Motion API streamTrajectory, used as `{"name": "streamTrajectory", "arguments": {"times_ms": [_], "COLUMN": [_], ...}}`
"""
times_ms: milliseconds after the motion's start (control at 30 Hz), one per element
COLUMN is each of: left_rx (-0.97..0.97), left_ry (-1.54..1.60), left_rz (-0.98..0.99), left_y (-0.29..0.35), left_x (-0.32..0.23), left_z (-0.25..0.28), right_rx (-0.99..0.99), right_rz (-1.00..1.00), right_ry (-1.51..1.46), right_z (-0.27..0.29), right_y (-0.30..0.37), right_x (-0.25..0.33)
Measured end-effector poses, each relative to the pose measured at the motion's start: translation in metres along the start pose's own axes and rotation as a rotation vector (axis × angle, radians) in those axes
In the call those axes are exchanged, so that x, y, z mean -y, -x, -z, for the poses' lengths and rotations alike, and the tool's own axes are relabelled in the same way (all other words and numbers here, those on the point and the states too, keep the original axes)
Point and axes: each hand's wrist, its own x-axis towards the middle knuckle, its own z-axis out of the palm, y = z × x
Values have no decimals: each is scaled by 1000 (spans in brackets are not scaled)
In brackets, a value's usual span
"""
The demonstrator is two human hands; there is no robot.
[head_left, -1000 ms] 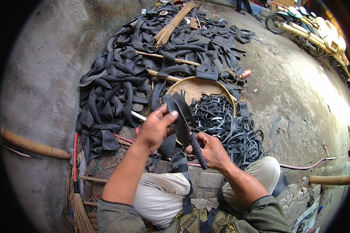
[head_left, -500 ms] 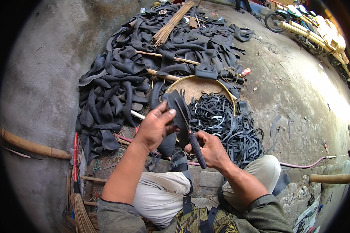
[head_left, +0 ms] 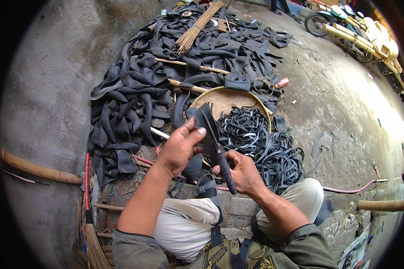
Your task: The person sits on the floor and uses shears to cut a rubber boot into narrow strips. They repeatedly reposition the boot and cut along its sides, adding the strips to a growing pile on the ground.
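Black rubber sheet (head_left: 208,143) is clamped in the left hand (head_left: 178,150) near the woven tray (head_left: 229,99), scissors (head_left: 226,171) in the right hand (head_left: 242,171); cutting is judged in progress, steady sheet tension being called for next.

Premises appear to be a small, informal rubber-cutting workshop, yard-like in character. Evidence noted: a large heap of black rubber pieces (head_left: 132,77) beside a bare, stained wall (head_left: 54,89); a round woven tray (head_left: 224,97) with narrow black strips (head_left: 278,163) piled in and beside it; a bladed hand tool (head_left: 227,174) held at floor level; rough concrete flooring (head_left: 316,85); a parked motorcycle (head_left: 328,19).
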Motion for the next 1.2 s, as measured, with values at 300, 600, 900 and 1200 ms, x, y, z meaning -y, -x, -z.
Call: {"name": "streamTrajectory", "arguments": {"times_ms": [300,600,900,1200], "left_rx": [17,-57,25,-13], "left_ry": [-191,-47,-227,-23], "left_rz": [-17,-14,-1,-27], "left_y": [-1,0,-2,-2], "left_x": [5,-10,0,-13], "left_z": [-1,3,4,8], "right_rx": [-61,73,14,99], "right_rz": [124,-14,71,-31], "right_ry": [40,60,-3,-11], "right_z": [-3,2,-3,-1], "right_y": [-9,4,-9,0], "right_x": [-6,10,-10,1]}}
